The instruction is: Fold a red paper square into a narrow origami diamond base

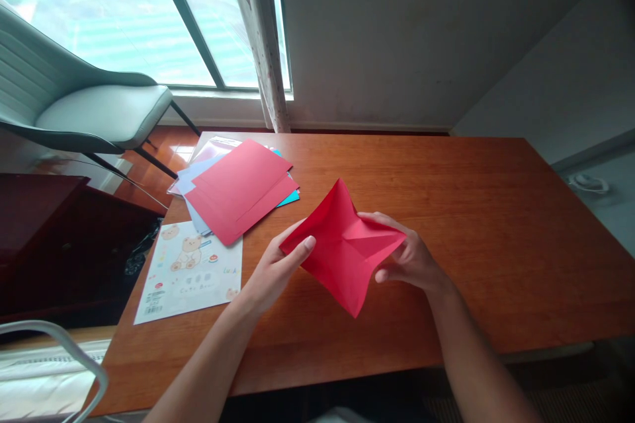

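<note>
A creased sheet of red paper (337, 251) is held up above the wooden table, its corners pointing outward and its middle folded into ridges. My left hand (282, 261) pinches its left corner, thumb on top and the fingers hidden underneath. At the right corner, my right hand (404, 254) has its fingers behind the paper and its thumb below the edge, curled around that corner. Left of my hands lies a stack of red sheets (243, 188), with blue and pale sheets showing under it. Nearer to me is a white pad cover (191, 277) with a printed bear.
The brown wooden table (471, 225) stretches to the right. A grey chair (99, 106) stands beyond its left end, near a window and a curtain (258, 33). A white curved tube (74, 350) is at the lower left, below a dark red cabinet (40, 211).
</note>
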`<state>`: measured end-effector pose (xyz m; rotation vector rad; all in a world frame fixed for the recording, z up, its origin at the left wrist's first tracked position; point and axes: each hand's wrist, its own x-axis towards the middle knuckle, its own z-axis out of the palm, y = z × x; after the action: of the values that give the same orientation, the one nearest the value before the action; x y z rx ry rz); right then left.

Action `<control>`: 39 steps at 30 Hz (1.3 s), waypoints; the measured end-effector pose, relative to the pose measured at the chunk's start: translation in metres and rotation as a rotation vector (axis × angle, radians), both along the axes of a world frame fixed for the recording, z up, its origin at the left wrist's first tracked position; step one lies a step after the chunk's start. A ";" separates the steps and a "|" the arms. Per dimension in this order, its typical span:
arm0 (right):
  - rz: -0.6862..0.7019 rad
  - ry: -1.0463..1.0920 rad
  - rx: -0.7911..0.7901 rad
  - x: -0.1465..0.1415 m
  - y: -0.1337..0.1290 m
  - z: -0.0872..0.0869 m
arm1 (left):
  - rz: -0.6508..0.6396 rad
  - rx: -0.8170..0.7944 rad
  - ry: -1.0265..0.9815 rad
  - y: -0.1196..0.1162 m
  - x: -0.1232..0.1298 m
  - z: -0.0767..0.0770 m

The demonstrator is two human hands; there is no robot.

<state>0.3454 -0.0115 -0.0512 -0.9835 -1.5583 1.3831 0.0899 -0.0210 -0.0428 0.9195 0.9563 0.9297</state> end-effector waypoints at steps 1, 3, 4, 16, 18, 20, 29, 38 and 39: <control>0.005 0.002 0.000 0.000 0.000 0.000 | -0.001 0.000 -0.002 0.000 0.000 0.000; -0.008 -0.028 0.020 -0.001 0.000 0.000 | -0.003 0.002 -0.011 0.000 0.000 -0.001; -0.024 -0.051 0.036 -0.002 0.000 0.001 | 0.000 0.003 -0.015 0.000 0.000 -0.002; -0.181 -0.149 0.081 -0.005 0.000 0.001 | 0.004 0.088 -0.018 0.000 -0.003 0.002; -0.214 -0.143 0.085 -0.004 0.000 0.001 | -0.045 0.119 -0.064 0.001 -0.006 0.003; -0.222 -0.137 0.092 -0.005 0.000 0.001 | -0.087 0.130 -0.087 0.001 -0.008 0.005; -0.233 -0.230 0.188 -0.010 0.000 0.001 | -0.032 0.059 -0.012 0.001 -0.003 0.004; -0.205 -0.233 0.231 -0.011 0.000 0.002 | -0.112 0.167 -0.087 0.001 -0.001 -0.006; -0.201 -0.223 0.231 -0.011 0.000 0.002 | -0.118 0.177 -0.086 0.001 -0.001 -0.007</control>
<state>0.3340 -0.0113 -0.0488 -1.1448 -1.6864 0.9573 0.0886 -0.0195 -0.0501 1.0652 0.7475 0.9555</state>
